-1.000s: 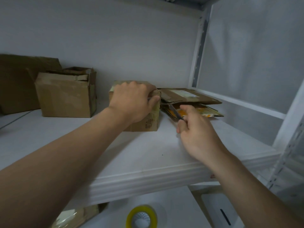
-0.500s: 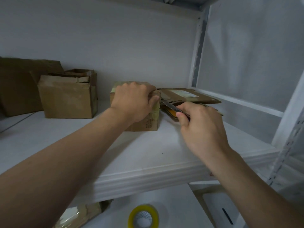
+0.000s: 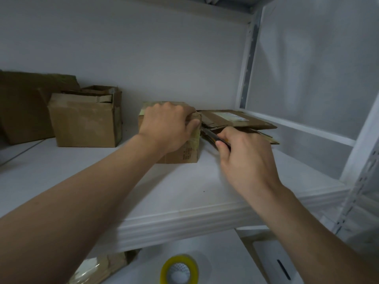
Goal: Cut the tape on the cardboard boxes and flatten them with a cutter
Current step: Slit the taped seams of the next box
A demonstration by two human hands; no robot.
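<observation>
Your left hand (image 3: pixel 168 128) sits on top of the small box (image 3: pixel 185 154) in the middle of the white shelf (image 3: pixel 102 177). Your fingers curl over its top, and your thumb presses its taped right side. Your right hand (image 3: pixel 246 160) is just to the right of the box. It is closed tight around the cutter (image 3: pixel 210 136). The cutter's tip points at the box's right side, close to your thumb. Flat cardboard (image 3: pixel 235 119) lies on the far right, behind that hand. A bigger open box (image 3: pixel 86 121) stands well off to the left. A yellow tape roll (image 3: pixel 179 269) lies lower down, near you.
</observation>
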